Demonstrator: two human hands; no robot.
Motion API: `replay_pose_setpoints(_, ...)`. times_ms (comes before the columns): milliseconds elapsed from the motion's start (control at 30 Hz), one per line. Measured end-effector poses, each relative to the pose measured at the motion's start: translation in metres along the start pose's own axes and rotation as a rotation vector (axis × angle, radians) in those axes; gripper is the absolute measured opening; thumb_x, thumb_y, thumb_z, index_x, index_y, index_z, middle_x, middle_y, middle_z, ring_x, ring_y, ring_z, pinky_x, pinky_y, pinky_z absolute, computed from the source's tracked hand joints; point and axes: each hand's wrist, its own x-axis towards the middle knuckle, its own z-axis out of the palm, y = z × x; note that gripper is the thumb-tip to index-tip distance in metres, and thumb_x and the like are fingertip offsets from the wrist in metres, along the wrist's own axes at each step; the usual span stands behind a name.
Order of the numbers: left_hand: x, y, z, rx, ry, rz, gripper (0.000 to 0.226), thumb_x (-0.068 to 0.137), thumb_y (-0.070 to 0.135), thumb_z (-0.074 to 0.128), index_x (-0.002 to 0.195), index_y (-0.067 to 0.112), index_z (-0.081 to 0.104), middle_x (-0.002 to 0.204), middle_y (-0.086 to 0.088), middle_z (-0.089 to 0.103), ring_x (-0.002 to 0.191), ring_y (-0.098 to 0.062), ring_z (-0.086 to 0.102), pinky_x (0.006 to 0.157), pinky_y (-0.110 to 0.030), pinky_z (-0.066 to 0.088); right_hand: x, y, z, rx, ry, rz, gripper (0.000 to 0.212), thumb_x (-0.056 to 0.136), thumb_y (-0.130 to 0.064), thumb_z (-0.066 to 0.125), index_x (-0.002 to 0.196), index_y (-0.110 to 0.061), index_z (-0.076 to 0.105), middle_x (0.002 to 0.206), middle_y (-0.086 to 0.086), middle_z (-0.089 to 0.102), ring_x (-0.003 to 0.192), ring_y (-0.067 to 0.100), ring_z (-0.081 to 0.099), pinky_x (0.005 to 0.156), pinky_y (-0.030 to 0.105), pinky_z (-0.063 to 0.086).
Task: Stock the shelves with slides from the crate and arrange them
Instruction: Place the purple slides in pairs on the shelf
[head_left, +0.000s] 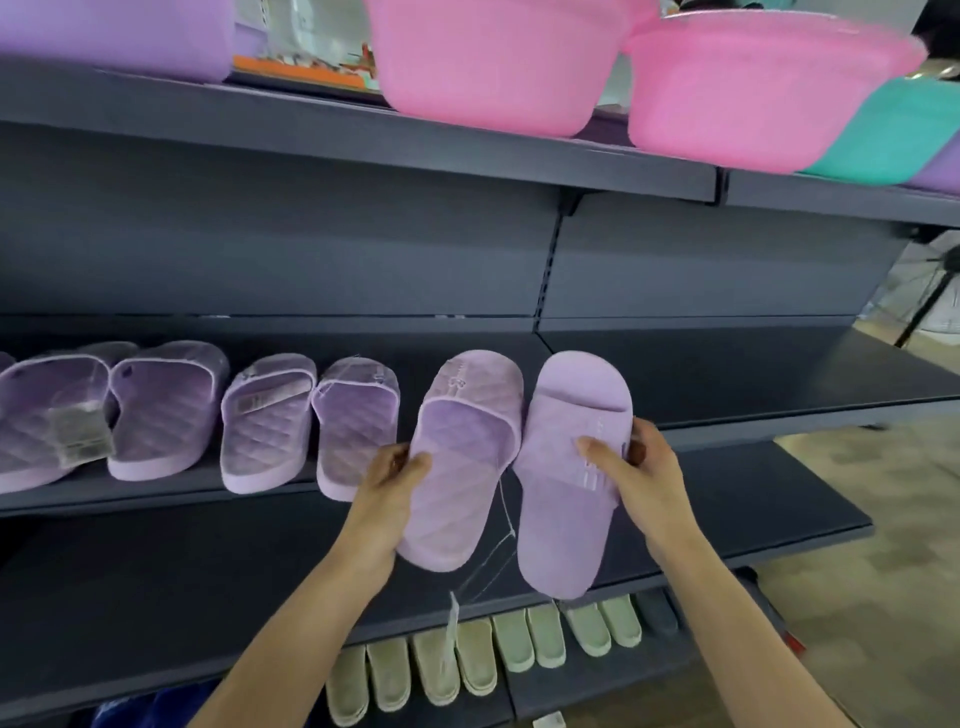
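I hold a pair of lilac slides in front of a dark grey shelf (727, 384). My left hand (389, 483) grips the left slide (457, 467) at its left edge, footbed facing me. My right hand (631, 467) grips the right slide (566, 499) at its right edge, thumb across it. A thin plastic tie with a tag (501, 561) hangs between the two. Their toes reach over the shelf's front part. Several more lilac slides (260, 421) lie in a row on the same shelf to the left.
Above, pink basins (493, 57), a teal one (893, 130) and a purple one sit on the upper shelf. A lower shelf holds pale green slides (467, 660). The shelf to the right of the held pair is bare. A fan stand (930, 296) is at far right.
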Motion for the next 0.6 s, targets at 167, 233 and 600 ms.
replay_pose_setpoints(167,0.030,0.004,0.016,-0.070,0.001,-0.035,0.008,0.092,0.011,0.052,0.094,0.018,0.054,0.100,-0.006,0.060,0.091,-0.021,0.056,0.079,-0.033,0.046,0.048,0.010,0.015,0.007,-0.006,0.039,0.032,0.079,-0.027,0.072,0.103,-0.016,0.055,0.091,-0.004,0.062,0.083,0.014,0.060,0.065,0.026,0.050)
replay_pose_setpoints(233,0.042,0.004,0.020,-0.064,-0.006,-0.041,0.015,0.090,0.008,0.053,0.094,0.022,0.054,0.107,-0.008,0.061,0.097,-0.025,0.057,0.086,-0.038,0.046,0.067,0.015,0.021,0.005,-0.029,0.041,0.029,0.080,-0.026,0.071,0.103,-0.014,0.058,0.090,-0.003,0.063,0.081,0.013,0.061,0.062,0.022,0.048)
replay_pose_setpoints(600,0.098,0.002,0.036,0.227,0.038,-0.008,0.022,0.084,0.001,0.050,0.102,0.012,0.056,0.102,-0.008,0.063,0.100,-0.027,0.060,0.091,-0.041,0.048,0.170,0.029,0.071,-0.050,-0.144,0.153,0.019,0.085,-0.033,0.065,0.069,-0.025,0.058,0.071,-0.005,0.060,0.072,0.013,0.058,0.074,0.031,0.047)
